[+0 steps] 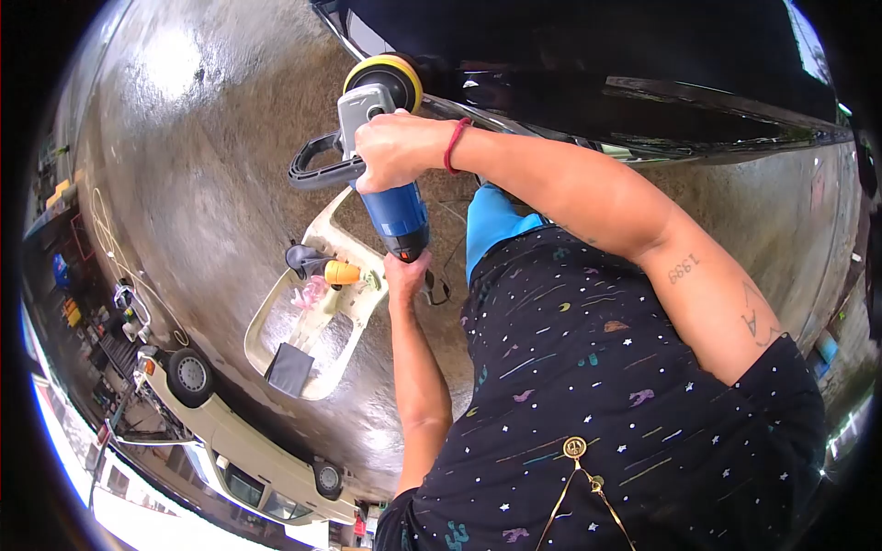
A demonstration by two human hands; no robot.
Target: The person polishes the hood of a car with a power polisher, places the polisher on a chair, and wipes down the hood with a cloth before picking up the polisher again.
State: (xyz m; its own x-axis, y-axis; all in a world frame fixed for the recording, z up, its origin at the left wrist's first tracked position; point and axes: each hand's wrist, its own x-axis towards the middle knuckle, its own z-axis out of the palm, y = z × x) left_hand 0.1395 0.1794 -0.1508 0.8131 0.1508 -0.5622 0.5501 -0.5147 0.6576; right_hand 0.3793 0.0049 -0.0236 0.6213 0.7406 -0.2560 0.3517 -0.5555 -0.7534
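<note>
A blue and grey electric polisher is held in both my hands, angled across in front of me. My right hand, with a red band at the wrist, wraps around the black loop handle near the grey head. Around the rear end of the body my left hand is closed, beside the power cord. The yellow-rimmed pad sits against or very close to the glossy black car; I cannot tell whether they touch.
A cream plastic chair stands below the polisher, carrying an orange bottle, a pink cloth, a dark flat item and a dark rounded object. A pale vehicle is parked at lower left. A hose lies on the shiny floor.
</note>
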